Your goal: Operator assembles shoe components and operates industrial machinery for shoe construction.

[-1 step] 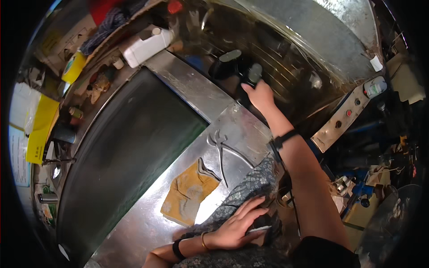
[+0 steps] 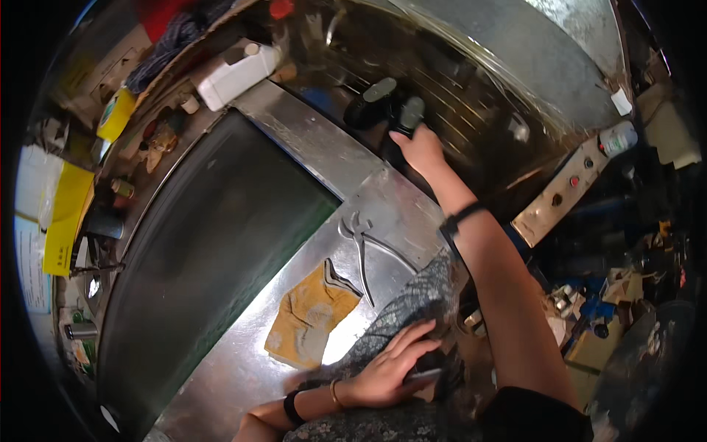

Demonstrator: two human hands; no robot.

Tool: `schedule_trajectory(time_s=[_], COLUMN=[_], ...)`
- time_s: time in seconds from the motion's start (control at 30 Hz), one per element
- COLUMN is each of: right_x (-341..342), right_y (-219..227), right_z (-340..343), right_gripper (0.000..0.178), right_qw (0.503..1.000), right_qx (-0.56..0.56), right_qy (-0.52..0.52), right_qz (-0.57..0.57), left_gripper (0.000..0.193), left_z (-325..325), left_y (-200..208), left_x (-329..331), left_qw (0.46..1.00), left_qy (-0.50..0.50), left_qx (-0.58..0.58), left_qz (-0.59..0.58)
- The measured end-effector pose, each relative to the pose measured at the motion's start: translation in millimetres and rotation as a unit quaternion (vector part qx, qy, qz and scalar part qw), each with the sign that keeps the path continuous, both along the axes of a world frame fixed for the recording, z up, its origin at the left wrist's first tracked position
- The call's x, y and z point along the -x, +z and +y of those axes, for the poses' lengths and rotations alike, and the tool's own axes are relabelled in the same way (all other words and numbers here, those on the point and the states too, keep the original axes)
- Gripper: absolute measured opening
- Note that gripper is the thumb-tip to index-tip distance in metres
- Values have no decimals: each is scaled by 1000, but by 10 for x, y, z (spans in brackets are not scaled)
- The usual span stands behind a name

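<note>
My right hand (image 2: 423, 152) reaches forward over a dark slatted rack and is closed around a black shoe on a last (image 2: 411, 116), which has a grey-green top face. Just left of it stands a matching black shoe on a last (image 2: 378, 92). My left hand (image 2: 379, 377) lies over my lap with its fingers stretched out. A dark thing with a pale edge shows partly under those fingers; I cannot make out what it is. On the metal tabletop (image 2: 213, 390) between my hands lie steel pincers (image 2: 359, 234) with spread handles. Beside them is a folded mustard-yellow cloth (image 2: 303, 317).
A dark green conveyor belt (image 2: 221, 243) runs along the left. Beyond its far end stands a white jug (image 2: 236, 77). A clear sheet (image 2: 508, 77) hangs above the rack (image 2: 449, 103). A button panel (image 2: 560, 195) and a can (image 2: 618, 140) are at the right.
My right hand has moved slightly left and forward with the shoe, closer to the other shoe. The view has shifted a little. My left hand stays in place.
</note>
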State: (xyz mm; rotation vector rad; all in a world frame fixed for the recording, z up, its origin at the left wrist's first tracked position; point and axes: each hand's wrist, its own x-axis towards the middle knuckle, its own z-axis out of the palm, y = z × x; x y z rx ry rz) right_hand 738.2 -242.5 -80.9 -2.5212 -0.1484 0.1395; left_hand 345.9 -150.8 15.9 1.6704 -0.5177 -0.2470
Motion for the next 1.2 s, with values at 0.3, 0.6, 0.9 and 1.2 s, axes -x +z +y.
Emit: schedule_trajectory(time_s=[0.3,0.6,0.9,1.2], right_x=[2411,4933,4841,4536], right_y=[920,1133,921,977], right_z=[-901,-1108,-923,-869], right_gripper=[36,29,66,34], right_qw=[890,966,832,966], right_qx=[-435,-249,-453,177], right_qy=[80,-73,-98,138], right_qz=[114,-12,304,-129], left_gripper=[63,53,43,50], left_z=[136,-43,55,3], left_y=[-136,-60,-196,-262], left_x=[-159,170,594,250], left_qw=[999,975,941,962], left_qy=[16,65,96,75], left_qx=[27,152,251,111], left_qz=[11,152,207,236])
